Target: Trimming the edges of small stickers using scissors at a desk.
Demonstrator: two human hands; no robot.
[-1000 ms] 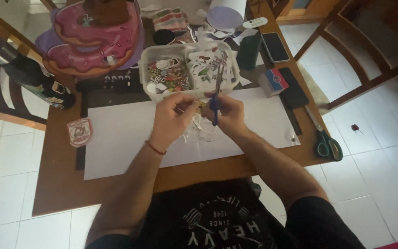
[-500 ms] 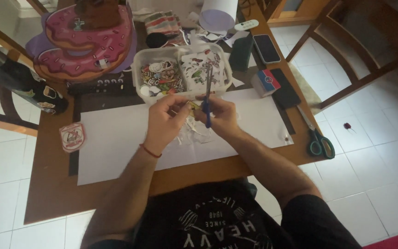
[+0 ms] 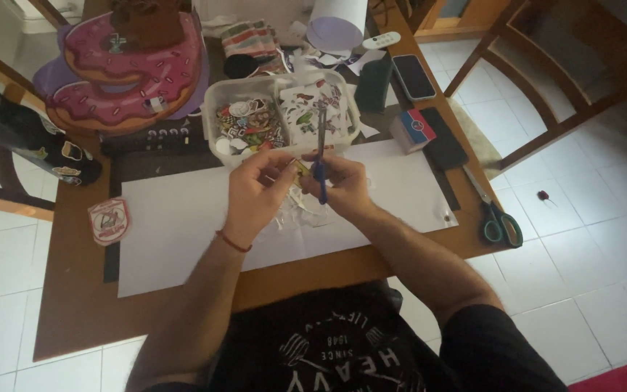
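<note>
Pinched between my left hand's [image 3: 255, 185] thumb and fingertips is a small sticker cutout [image 3: 301, 169], held up off the white sheet [image 3: 183, 225] so the blades can reach its edge. That hand is closed on the piece, wrist bent inward, forearm coming up from the lower left with a red cord bracelet [image 3: 232, 242] at the wrist. Holding the scrap in the air rather than flat on the paper lets me turn it as I trim, and I judge that is why the two hands meet so close together over the middle of the table [image 3: 74, 305].

Just right of the cutout, my right hand [image 3: 346, 187] is wrapped around the blue-handled scissors [image 3: 320, 156], blades pointing up and away from me toward the clear plastic tub [image 3: 281, 116]. Whether the blades are parted or closed I cannot tell; they read as one thin line against the tub. Pale offcuts [image 3: 295, 210] lie on the sheet directly under both hands, which fits trimming done right above them.

The tub sits just beyond my knuckles, its two compartments heaped with colourful stickers, within easy reach. Further right, well apart from the work, a second pair of scissors with green handles [image 3: 498, 221] rests at the table's edge, and a dark phone [image 3: 414, 76] lies near the far corner.
</note>
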